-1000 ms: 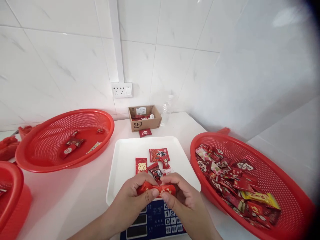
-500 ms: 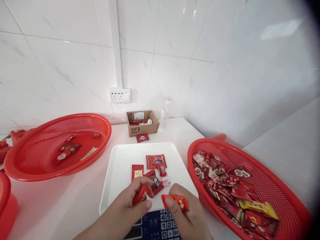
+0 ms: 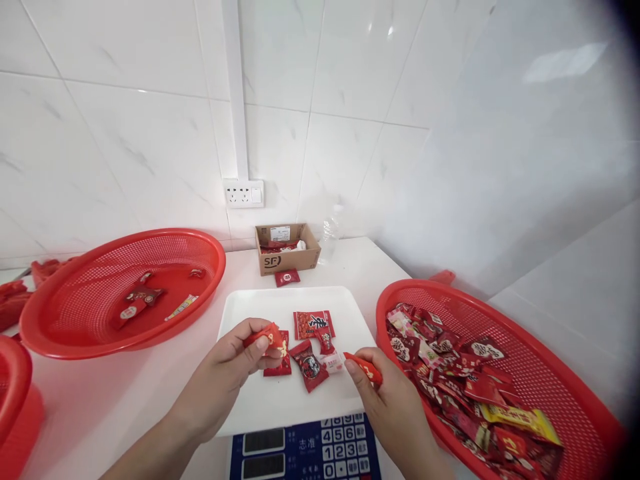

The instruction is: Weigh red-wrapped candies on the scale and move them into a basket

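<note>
My left hand (image 3: pixel 227 367) pinches a small red wrapped candy (image 3: pixel 267 335) over the left part of the white scale tray (image 3: pixel 250 407). My right hand (image 3: pixel 387 400) grips another red wrapped candy (image 3: pixel 367 367) at the tray's right edge, beside the right red basket (image 3: pixel 565 373). On the tray lie several red candy packets, among them a flat one with black lettering (image 3: pixel 313 324) and a dark one (image 3: pixel 309 365). The two hands are apart, each closed on its own piece.
A blue scale keypad (image 3: pixel 305 450) sits under the tray's near edge. The right basket holds a heap of red sweets (image 3: pixel 460 373). A left red basket (image 3: pixel 200 293) holds a few packets. A small cardboard box (image 3: pixel 287 249) and a wall socket (image 3: pixel 243 193) are behind.
One second ago both hands held the red pieces together at the tray's front. They have pulled apart: the left moved up and left, the right moved toward the right basket.
</note>
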Available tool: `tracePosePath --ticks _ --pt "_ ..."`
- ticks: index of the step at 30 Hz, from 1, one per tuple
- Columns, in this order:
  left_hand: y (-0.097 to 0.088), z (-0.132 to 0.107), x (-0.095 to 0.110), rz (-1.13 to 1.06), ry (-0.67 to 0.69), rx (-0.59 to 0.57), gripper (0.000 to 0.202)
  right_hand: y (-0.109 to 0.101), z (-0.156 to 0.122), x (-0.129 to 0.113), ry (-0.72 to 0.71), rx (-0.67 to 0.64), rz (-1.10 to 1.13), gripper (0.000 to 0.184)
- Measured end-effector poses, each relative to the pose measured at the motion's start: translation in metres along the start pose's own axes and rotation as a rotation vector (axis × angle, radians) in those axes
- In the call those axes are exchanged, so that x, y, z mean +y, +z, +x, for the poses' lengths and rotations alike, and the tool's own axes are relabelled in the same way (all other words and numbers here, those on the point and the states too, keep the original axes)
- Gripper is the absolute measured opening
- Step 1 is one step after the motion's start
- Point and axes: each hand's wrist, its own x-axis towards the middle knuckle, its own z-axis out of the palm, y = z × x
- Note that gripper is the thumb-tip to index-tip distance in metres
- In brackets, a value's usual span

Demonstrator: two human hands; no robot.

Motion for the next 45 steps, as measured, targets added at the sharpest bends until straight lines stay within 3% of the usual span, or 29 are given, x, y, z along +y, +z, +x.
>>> tracePosePath --ticks 10,15,18,21,24,28,30,35,41,45 --pt "-0.002 0.006 0.007 0.306 0.094 0.037 0.017 0.005 0.002 0.011 0.017 -0.004 -0.084 0.043" --pt "0.002 0.020 0.016 0.543 0.050 -0.073 0.017 0.005 0.002 0.013 0.065 -0.035 -0.045 0.046" --pt "0.000 0.034 0.013 0.805 0.054 -0.090 0.019 0.005 0.002 0.016 0.033 -0.025 -0.061 0.049" --pt "-0.005 0.047 0.006 1.199 0.145 -0.100 0.034 0.006 0.002 0.020 -0.057 0.023 -0.137 0.049" --pt "-0.003 0.052 -0.001 1.458 0.215 -0.201 0.050 0.006 -0.001 0.022 -0.164 0.020 -0.170 0.044" --pt "0.008 0.049 -0.009 1.489 0.226 -0.493 0.058 0.005 -0.006 0.018 -0.223 -0.082 -0.162 0.036" --pt "0.012 0.047 -0.013 1.505 0.253 -0.574 0.054 0.004 -0.006 0.017 -0.224 -0.121 -0.182 0.033" --pt "0.002 0.048 -0.017 1.512 0.293 -0.568 0.041 0.004 -0.001 0.021 -0.252 -0.129 -0.210 0.033" --pt "-0.016 0.039 -0.004 1.443 0.166 -0.574 0.041 0.009 0.012 0.022 -0.221 -0.104 -0.217 0.039" --pt "-0.024 0.030 0.001 1.452 0.129 -0.525 0.053 0.020 0.018 0.006 -0.295 -0.267 -0.189 0.049"
